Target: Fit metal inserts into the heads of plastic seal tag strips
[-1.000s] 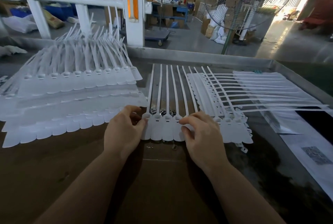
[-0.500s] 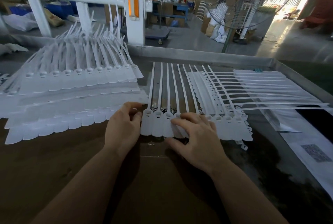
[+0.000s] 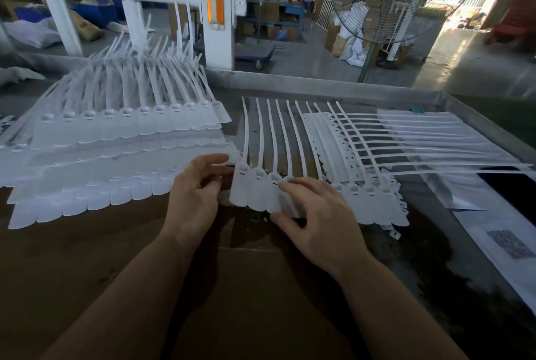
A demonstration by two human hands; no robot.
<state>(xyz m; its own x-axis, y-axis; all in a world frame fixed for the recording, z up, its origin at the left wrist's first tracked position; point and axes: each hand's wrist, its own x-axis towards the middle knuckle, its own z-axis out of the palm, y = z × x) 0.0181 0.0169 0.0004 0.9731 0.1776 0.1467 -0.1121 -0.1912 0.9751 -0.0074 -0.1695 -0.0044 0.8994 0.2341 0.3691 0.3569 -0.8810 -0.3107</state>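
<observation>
Now the row of seal tag strips (image 3: 262,185) in front of me has slid a little toward the far side since a moment ago, and my right hand (image 3: 316,214) has moved left so it sits on top of more of the tag heads. The thumb has dropped under the near edge of the row, which it was not doing a second ago. I think this means I am getting the row lined up and held down before the next metal bit goes in, so the fitting is not finished here. My right fingers (image 3: 293,182) lie spread and only a little bent across the tags, with the thumb tucked at the near edge like a loose pinch. My left hand (image 3: 197,194) is just left of the row. Its fingers are half curled with a gap between them, and the tips touch the first tag at the left end. I cannot see any metal insert in either hand; they may be too small to spot. A big pile of tag sheets (image 3: 116,139) sits to the far left, and more strips (image 3: 406,145) fan out to the right on the brown table (image 3: 87,272).
</observation>
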